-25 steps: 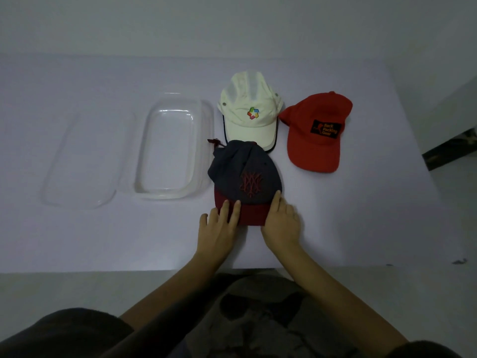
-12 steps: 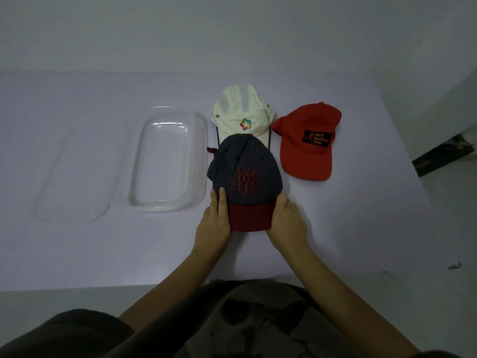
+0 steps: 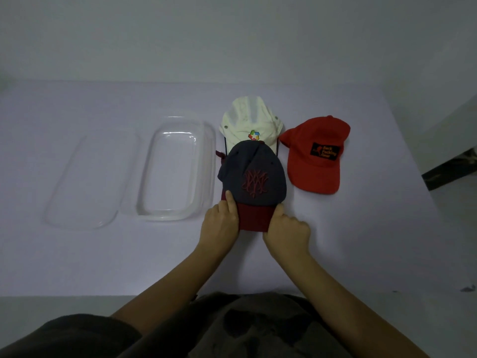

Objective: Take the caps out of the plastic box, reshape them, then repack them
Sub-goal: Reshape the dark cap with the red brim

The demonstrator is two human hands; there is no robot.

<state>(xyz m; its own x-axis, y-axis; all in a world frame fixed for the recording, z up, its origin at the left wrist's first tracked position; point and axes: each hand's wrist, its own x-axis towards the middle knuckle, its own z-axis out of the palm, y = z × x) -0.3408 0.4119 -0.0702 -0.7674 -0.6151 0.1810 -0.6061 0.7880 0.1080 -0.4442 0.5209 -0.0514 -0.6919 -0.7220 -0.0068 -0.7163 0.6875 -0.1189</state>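
We are gripping the navy cap [image 3: 254, 177] by its maroon brim, left hand [image 3: 219, 226] and right hand [image 3: 287, 231] each curled round a side edge, toward the middle of the tabletop's front edge. We are judging this to be the reshaping step. The next move is calling for an even bend of the brim before the cap goes into the plastic box [image 3: 210, 164] just beside it.

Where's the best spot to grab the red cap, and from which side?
I'd pinch the brim of the red cap at its near edge, coming from the front or right. The brim lies flat and points toward you, with bare table there; the white cap crowds its far left corner.
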